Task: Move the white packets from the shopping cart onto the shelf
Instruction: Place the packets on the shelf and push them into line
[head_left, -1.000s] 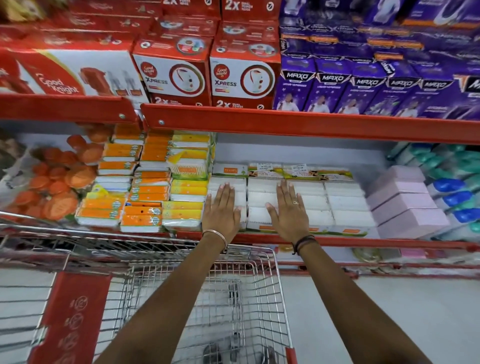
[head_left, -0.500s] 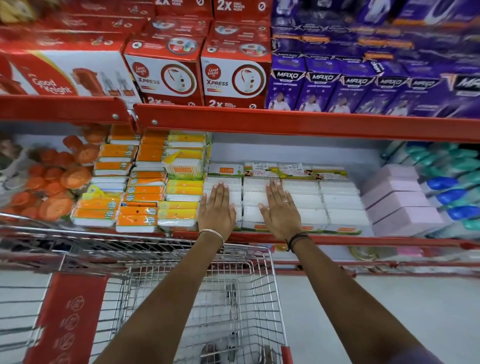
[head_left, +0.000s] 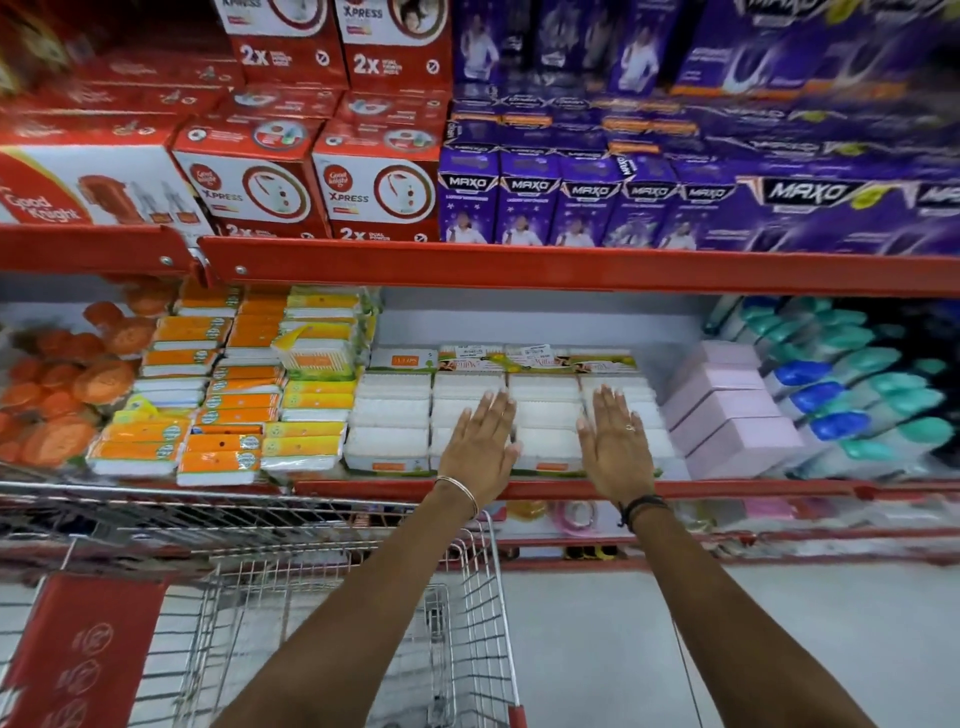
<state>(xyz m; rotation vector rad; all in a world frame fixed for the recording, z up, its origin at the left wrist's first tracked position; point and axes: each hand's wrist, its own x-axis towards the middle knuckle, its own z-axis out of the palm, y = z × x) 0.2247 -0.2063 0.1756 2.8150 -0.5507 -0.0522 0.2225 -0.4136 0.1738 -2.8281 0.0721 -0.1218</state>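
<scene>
White packets (head_left: 545, 415) lie in several stacked rows on the red shelf (head_left: 519, 488), between orange-yellow packs and pink boxes. My left hand (head_left: 480, 447) rests flat, fingers together and extended, on the second row from the left. My right hand (head_left: 615, 447) lies flat on the rightmost row; it wears a ring. Neither hand holds anything. The wire shopping cart (head_left: 467, 623) stands below my left arm; no packets show in the part of its basket that I can see.
Orange-yellow packs (head_left: 228, 405) and round orange items (head_left: 67, 395) fill the shelf's left side. Pink boxes (head_left: 727, 415) and blue-green bottles (head_left: 857, 384) stand to the right. Red and purple cartons (head_left: 519, 187) sit on the upper shelf. Pale floor (head_left: 597, 649) lies beside the cart.
Both hands, still flat on the white packets, have shifted to the right, from the left rows to the middle and rightmost rows. The view has tilted upward and moved left.
</scene>
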